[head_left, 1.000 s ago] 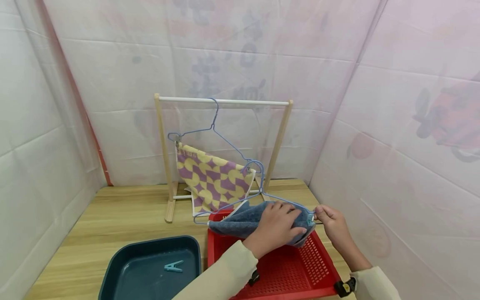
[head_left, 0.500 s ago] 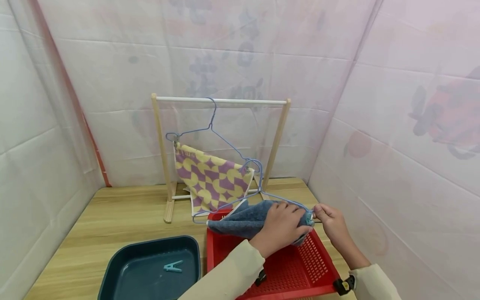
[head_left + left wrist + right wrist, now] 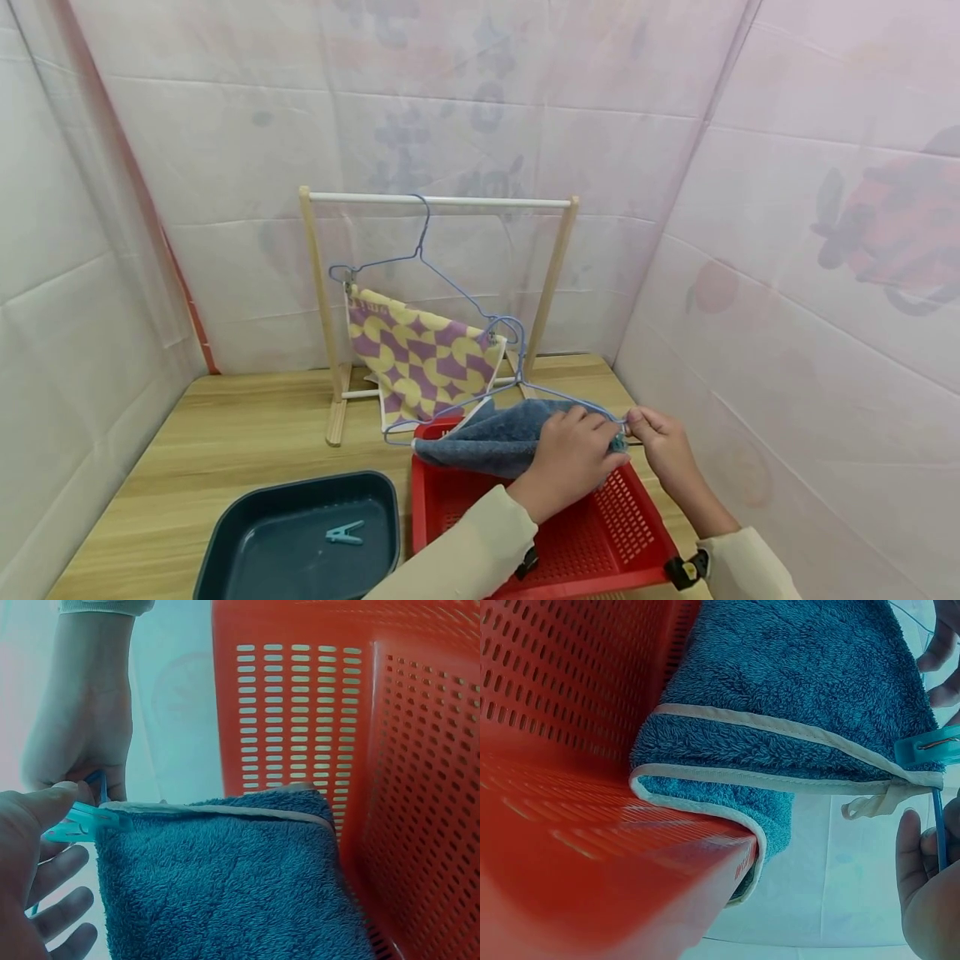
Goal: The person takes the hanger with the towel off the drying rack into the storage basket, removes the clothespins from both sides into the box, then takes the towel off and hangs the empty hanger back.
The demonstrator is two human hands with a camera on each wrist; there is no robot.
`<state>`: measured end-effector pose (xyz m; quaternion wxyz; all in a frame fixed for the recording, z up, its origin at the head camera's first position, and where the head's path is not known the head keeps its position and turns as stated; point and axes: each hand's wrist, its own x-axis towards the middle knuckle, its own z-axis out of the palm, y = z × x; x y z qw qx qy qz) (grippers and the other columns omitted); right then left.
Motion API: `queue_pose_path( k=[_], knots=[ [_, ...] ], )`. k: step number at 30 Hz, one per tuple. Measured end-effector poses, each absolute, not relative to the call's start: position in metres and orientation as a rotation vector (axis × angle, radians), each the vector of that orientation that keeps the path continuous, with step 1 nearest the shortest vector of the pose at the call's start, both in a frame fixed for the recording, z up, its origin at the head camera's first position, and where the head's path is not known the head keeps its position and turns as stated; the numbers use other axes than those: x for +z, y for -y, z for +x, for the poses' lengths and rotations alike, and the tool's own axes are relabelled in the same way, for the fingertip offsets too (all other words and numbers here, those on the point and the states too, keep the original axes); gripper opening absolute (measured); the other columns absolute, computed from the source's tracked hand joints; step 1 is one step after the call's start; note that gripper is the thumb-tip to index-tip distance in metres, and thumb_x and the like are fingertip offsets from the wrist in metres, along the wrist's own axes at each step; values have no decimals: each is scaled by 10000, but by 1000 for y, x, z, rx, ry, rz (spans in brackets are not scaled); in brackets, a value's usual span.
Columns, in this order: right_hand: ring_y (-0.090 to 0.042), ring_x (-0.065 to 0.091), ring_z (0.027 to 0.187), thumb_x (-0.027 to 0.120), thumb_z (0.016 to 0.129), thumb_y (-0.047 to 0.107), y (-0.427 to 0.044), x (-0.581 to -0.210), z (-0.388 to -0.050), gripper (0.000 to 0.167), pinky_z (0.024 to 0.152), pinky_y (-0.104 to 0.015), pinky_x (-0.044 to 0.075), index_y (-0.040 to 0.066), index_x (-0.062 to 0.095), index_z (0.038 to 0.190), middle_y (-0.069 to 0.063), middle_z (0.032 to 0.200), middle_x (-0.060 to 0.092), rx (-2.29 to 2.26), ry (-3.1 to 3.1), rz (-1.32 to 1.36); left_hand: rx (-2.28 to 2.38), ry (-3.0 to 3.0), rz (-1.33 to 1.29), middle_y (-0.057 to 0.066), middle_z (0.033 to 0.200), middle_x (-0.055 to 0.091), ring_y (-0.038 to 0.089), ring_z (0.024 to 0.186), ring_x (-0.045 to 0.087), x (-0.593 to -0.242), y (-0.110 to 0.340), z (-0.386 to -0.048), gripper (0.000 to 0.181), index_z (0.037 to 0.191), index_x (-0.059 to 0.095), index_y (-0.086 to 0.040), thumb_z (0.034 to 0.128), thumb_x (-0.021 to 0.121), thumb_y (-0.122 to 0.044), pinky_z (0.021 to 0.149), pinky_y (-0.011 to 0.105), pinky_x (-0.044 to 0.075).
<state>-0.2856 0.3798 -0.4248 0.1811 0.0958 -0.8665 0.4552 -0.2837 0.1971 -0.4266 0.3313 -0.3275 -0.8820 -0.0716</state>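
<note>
A blue terry towel (image 3: 480,446) with pale edging hangs on a blue wire hanger (image 3: 555,392) over the red basket. At the hanger's right end my right hand (image 3: 663,446) grips the wire, as the right wrist view also shows. My left hand (image 3: 566,458) lies across the towel's right part. In the left wrist view its thumb presses a light-blue clothespin (image 3: 86,823), with fingers beneath. That clothespin (image 3: 928,747) sits on the towel's corner against the wire. The hand hides part of the clothespin in the head view.
Below the towel stands a red perforated basket (image 3: 641,517). A dark teal tray (image 3: 217,542) to its left holds another light-blue clothespin (image 3: 345,533). Behind, a wooden rack (image 3: 322,308) carries a blue hanger (image 3: 450,283) with a yellow-purple towel (image 3: 423,354) clipped on.
My left hand has slid slightly right along the towel toward the clothespin. The right hand keeps its grip on the hanger end, and the view has shifted slightly.
</note>
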Motion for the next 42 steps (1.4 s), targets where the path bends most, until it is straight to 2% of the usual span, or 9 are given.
queue_pose_path(
  k=[6,11,18,21,28,36,42],
  knots=[
    [-38,608,790,487,1067,138,-378,-423,-284,348,729,-192,518,20,582,754,20,729,579,1291,2433,297,-175,2274,-876,-183,1131,715,35,986,627,-425,-197,-283,386,1234,712,-323,969,580,-571,759,194,548],
    [-36,601,791,489,1067,141,-379,-424,-283,346,731,-196,508,22,584,756,-31,738,595,1283,2440,288,-153,2260,-873,-204,1132,711,19,934,620,-426,-198,-281,369,1243,710,-346,975,575,-562,703,170,533],
    [-13,600,803,486,1067,128,-380,-426,-283,353,730,-198,508,-13,580,758,17,734,592,1275,2449,270,-127,2257,-870,-218,1145,708,6,911,611,-425,-199,-278,349,1248,707,-377,971,590,-554,686,153,518],
    [-6,606,810,484,1069,133,-380,-425,-283,351,737,-198,510,3,583,757,46,738,592,1276,2453,257,-121,2234,-867,-221,1141,709,4,900,604,-425,-198,-277,335,1241,708,-384,966,603,-546,677,144,509],
    [8,606,823,484,1072,164,-381,-424,-283,352,754,-220,511,17,610,778,9,755,619,1231,2483,207,-137,2206,-861,-223,1140,713,10,877,573,-427,-198,-276,328,1233,719,-375,964,616,-532,662,134,496],
    [0,600,814,494,1071,180,-380,-421,-281,354,745,-231,515,33,626,778,-13,758,624,1203,2479,185,-168,2150,-851,-237,1087,723,9,819,535,-429,-198,-276,284,1218,728,-380,964,643,-477,605,113,452],
    [-39,578,754,517,1058,151,-378,-421,-278,339,708,-232,502,17,627,766,9,732,615,1203,2440,199,-212,2082,-838,-251,1015,730,4,773,531,-431,-195,-277,222,1134,766,-378,942,684,-454,578,99,421]
  ],
)
